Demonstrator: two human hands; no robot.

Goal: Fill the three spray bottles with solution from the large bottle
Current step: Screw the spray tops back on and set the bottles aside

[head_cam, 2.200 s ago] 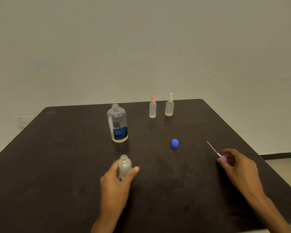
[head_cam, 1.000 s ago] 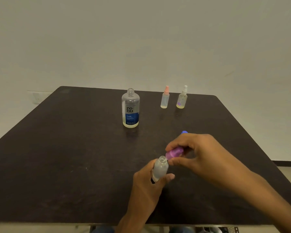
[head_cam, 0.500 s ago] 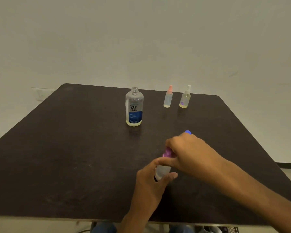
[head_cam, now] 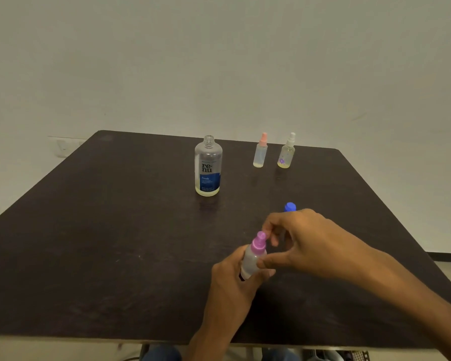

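A: Where's the spray bottle (head_cam: 251, 262)?
B: Nearer than the large bottle (head_cam: 208, 168), a bit right, upright, purple cap (head_cam: 258, 242) on. The left hand (head_cam: 232, 280) grips its body.
A: The right hand (head_cam: 306, 239)?
B: Fingers loosely curled beside the cap, thumb touching the bottle; holding nothing that I can see.

One head-worn camera (wide-angle) looks forward and down over the dark surface (head_cam: 115, 230), hands nearest at the lower edge, the pale wall (head_cam: 219, 61) beyond.
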